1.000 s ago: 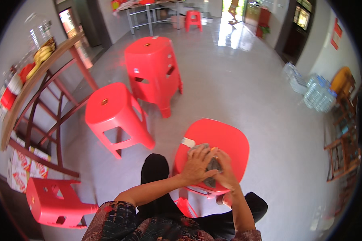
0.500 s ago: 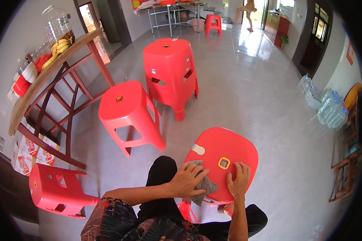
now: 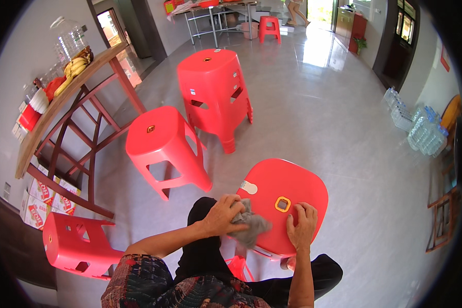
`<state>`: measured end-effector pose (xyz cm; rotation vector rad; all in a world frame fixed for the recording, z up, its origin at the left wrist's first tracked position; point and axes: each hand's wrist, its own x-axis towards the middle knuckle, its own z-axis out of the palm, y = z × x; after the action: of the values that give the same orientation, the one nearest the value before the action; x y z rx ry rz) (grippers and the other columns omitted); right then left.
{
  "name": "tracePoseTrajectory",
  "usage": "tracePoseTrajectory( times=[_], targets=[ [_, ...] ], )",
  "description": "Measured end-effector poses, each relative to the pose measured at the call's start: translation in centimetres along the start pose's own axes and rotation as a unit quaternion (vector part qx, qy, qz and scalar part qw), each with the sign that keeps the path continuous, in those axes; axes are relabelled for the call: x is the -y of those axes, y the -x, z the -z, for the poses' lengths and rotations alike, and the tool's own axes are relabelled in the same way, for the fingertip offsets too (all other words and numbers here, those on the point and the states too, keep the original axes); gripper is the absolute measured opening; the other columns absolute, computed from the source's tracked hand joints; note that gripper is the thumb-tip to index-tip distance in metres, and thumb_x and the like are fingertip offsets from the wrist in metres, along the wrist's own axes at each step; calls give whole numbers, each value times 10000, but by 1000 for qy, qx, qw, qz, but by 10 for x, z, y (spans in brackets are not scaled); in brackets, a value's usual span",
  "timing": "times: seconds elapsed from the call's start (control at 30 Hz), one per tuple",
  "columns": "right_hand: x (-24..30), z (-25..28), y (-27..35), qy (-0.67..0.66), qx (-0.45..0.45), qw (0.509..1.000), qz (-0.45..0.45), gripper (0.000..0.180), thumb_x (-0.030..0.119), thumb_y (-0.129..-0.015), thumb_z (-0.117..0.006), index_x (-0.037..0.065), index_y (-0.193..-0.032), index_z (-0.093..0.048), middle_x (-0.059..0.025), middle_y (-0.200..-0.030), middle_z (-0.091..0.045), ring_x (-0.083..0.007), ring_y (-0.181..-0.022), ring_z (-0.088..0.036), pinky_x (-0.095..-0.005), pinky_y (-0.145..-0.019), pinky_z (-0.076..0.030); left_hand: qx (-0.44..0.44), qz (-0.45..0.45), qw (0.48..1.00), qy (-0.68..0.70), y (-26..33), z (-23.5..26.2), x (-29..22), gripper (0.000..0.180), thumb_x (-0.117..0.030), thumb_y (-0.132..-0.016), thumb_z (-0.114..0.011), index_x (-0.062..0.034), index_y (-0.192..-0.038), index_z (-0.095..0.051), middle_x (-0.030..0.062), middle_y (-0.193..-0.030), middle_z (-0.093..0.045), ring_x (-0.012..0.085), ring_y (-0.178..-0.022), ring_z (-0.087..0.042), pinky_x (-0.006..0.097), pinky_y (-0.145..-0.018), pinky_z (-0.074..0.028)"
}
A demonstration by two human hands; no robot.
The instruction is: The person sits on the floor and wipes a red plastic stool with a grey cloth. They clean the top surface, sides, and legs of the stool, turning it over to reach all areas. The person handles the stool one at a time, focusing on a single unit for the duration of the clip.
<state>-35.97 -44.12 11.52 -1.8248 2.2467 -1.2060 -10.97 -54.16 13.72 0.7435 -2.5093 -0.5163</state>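
A red plastic stool [image 3: 297, 179] with a rounded square top stands upright in front of my knees. It carries a yellow-rimmed emblem in the middle and a pale sticker near its left edge. My left hand [image 3: 222, 216], at the stool's left edge, is closed around a crumpled grey cloth [image 3: 251, 228], partly smeared by motion. The cloth hangs over the near-left edge of the seat. My right hand [image 3: 303, 226] rests on the right part of the seat, its fingers slightly bent against the surface and holding nothing.
Left of centre are a single red stool [image 3: 159, 133] and a taller stack of red stools [image 3: 210, 72]. Another stool [image 3: 77, 241] lies on its side at lower left. A wooden bar table [image 3: 61, 97] bears bananas [image 3: 74, 69]. Clear plastic bottles [image 3: 426, 133] stand at right.
My left hand has drawn the cloth leftward toward the stool's edge. The right hand has stayed on the seat, shifting only slightly. The person far off has moved left.
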Motion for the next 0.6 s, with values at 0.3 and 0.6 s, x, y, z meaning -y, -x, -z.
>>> tracePoseTrajectory(
  times=[0.3,0.6],
  targets=[
    [-15,-1,6,2,0,999,38,341,158,-767,-630,-2,-1066,-595,-145,-1133,-561,-343,-1100,-489,-425,-960,-389,-234,22,966,108,-49,-6,-35,304,-211,-785,-701,-28,-947,-521,186,-1171,-443,341,-1099,-451,440,-905,-392],
    [-20,-8,11,15,40,999,10,325,79,-805,-575,-11,-1117,-564,-152,-1210,-522,-346,-1147,-456,-429,-989,-377,-66,74,995,-25,-15,-16,-65,635,-549,-745,-650,-67,-1151,-567,204,-1352,-412,395,-1272,-353,646,-1028,-222]
  ],
)
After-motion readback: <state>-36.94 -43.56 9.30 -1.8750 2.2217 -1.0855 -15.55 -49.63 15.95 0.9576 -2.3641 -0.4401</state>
